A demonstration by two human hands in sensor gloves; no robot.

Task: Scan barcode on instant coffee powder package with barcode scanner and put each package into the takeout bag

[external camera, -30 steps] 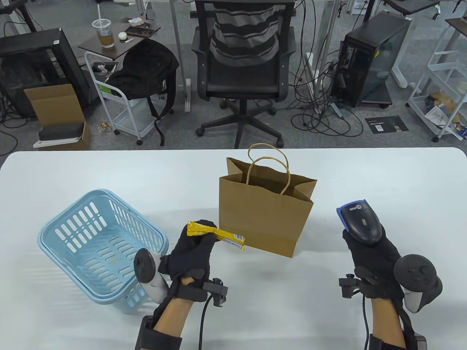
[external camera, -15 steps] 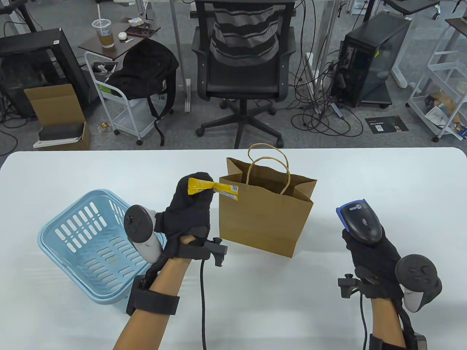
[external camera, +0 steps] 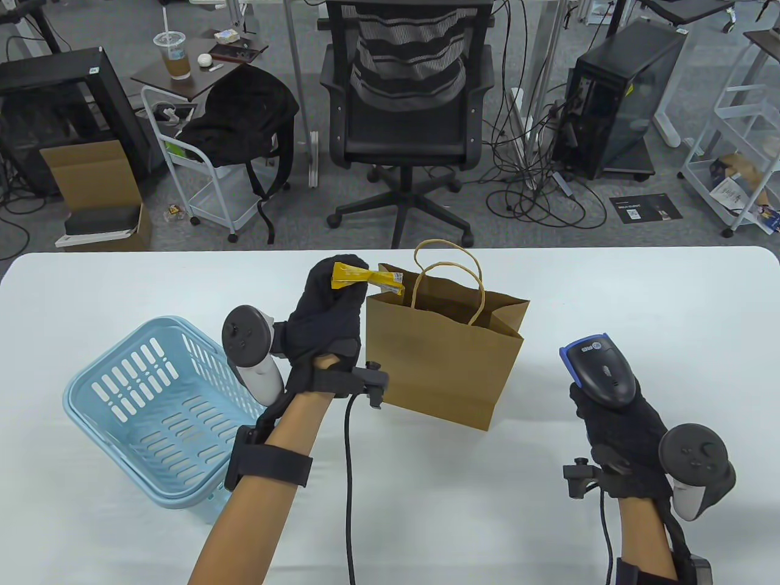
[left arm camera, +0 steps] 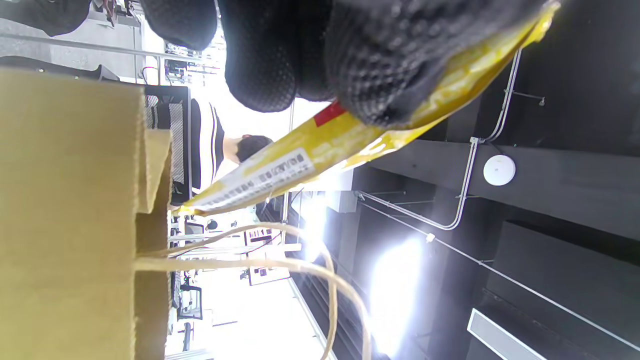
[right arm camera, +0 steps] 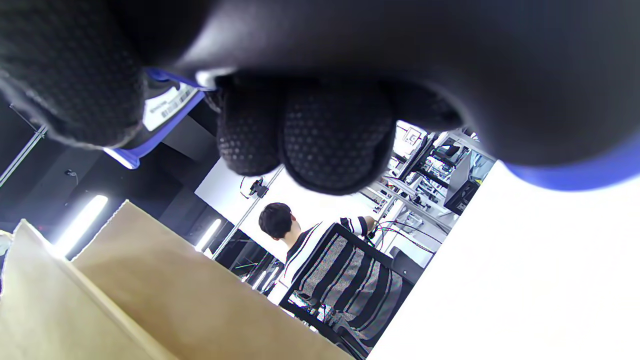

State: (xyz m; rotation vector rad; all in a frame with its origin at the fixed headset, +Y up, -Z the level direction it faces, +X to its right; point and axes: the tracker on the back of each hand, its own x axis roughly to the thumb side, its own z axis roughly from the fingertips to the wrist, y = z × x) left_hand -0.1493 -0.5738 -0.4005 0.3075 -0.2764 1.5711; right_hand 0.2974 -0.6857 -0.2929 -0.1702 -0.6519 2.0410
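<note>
Left hand pinches the yellow coffee packet at centre frame, its free end over the open top of the paper bag. Right hand, lower right, grips the scanner. Blue basket sits lower left.

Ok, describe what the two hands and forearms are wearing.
Both the left hand and right hand wear black textured gloves. Each carries a dark round-headed tracker with a pale grey handle, a small black wrist camera with a black cable, and a black forearm strap. Forearms are bare.

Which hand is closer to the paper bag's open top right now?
Left. The left hand holds the yellow packet at the paper bag's rim; the right hand grips the scanner well off to its right.
</note>
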